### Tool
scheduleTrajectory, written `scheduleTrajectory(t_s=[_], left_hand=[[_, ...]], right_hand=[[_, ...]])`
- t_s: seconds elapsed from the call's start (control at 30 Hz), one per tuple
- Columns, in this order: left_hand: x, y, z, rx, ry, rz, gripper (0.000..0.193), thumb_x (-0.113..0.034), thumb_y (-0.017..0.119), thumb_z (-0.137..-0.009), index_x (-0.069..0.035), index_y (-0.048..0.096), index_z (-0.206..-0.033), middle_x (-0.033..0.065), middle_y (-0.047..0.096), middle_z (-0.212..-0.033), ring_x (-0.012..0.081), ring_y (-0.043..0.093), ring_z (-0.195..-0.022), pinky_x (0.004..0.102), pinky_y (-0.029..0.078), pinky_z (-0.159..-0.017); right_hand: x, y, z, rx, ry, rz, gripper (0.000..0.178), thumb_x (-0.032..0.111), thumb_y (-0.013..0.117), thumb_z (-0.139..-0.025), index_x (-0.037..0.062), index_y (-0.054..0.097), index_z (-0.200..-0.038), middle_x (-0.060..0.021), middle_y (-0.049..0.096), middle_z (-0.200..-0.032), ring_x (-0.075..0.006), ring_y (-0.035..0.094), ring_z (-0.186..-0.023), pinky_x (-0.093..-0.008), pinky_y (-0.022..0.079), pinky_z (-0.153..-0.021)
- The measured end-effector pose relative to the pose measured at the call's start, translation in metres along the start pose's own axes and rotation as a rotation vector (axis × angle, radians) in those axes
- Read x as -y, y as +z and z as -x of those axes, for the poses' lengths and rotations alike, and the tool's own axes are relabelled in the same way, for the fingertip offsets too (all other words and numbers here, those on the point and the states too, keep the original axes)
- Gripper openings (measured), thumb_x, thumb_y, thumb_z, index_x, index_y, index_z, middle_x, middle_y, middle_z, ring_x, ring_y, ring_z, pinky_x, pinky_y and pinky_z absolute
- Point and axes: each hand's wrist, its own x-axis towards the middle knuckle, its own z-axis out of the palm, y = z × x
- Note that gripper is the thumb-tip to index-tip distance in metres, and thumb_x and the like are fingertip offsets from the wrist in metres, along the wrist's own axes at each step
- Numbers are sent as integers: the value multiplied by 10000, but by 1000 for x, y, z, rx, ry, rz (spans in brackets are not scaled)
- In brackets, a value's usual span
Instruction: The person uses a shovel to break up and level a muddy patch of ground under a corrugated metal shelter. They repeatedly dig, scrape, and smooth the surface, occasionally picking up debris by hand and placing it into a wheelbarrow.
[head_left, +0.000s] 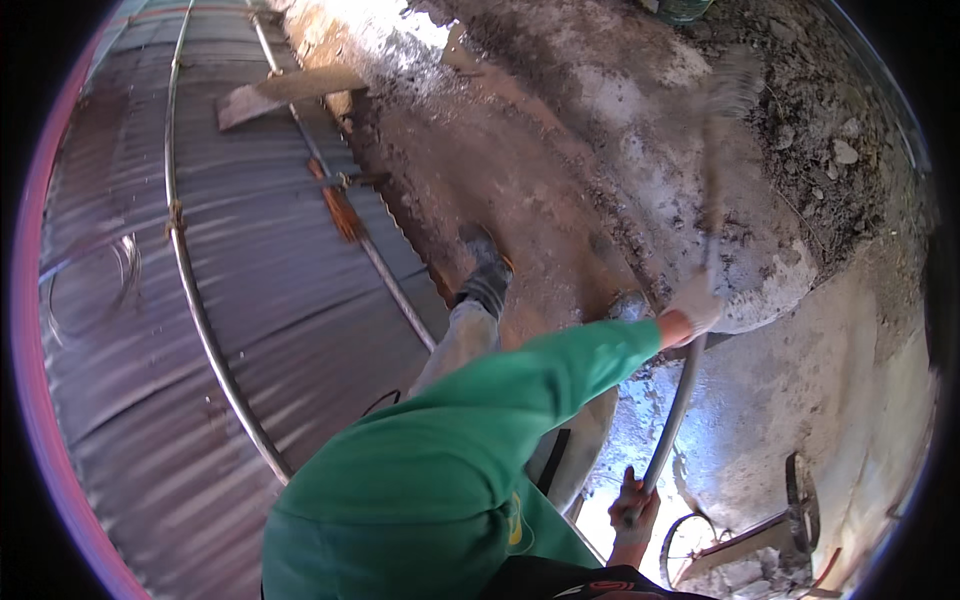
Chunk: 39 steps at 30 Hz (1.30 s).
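Observation:
My left hand [693, 303], in a pale glove below a green sleeve, is closed around the middle of a long pole [676, 405]. Lower down, near the pole's butt end, my right hand [632, 508] is wrapped around it too. The pole slants away from me. Its far end carries a blurred head [735, 88] over the dirt; whether that is a rake, a fork or a broom cannot be made out. Beneath it lies a grey, dusty surface [640, 130] strewn with soil. One boot [485, 275] stands on brown ground, and the other [630, 305] shows beside my left forearm.
Loose soil and stones [840, 165] are heaped at the far right. To the left lies corrugated sheeting [130, 330] crossed by metal pipes [205, 325], with a wooden plank [290, 95] across one. A wheeled cart [745, 545] with rubble stands at the lower right.

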Motion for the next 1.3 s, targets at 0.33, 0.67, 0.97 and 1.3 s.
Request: scheduleTrajectory(t_s=[0.33, 0.67, 0.97, 1.3], left_hand=[[-3, 1, 60, 170, -213, 719, 461, -156, 697, -913, 45, 448, -1244, 104, 591, -894, 215, 642, -711, 392, 596, -643], [213, -62, 96, -400, -696, 1329, 325, -289, 740, -943, -101, 508, -814, 21, 451, -640, 154, 454, -497, 348, 429, -399], [316, -79, 132, -528, -1005, 1861, 377, -382, 690, -994, -135, 502, -781, 29, 474, -650, 208, 505, -513, 377, 531, -482], [338, -164, 66, -664, -861, 2566, 374, -356, 619, -1045, -109, 518, -783, 48, 520, -671, 220, 557, -645, 405, 611, -719]], right_hand=[[71, -4, 43, -298, -634, 595, 391, 480, 527, -1050, 100, 620, -1040, 4, 566, -641, -115, 528, -441, -261, 452, -405], [-54, 72, 51, -540, -861, 1084, 172, 187, 647, -1032, 50, 543, -1039, -86, 624, -787, -197, 688, -599, -286, 523, -433], [-105, 208, -18, -667, -850, 1856, 234, 246, 642, -1030, 30, 563, -1072, -119, 694, -769, -172, 603, -471, -264, 418, -367], [-191, 415, -191, -358, -626, 2204, 218, 75, 719, -914, -20, 616, -1080, -145, 727, -912, -243, 744, -830, -364, 622, -704]])
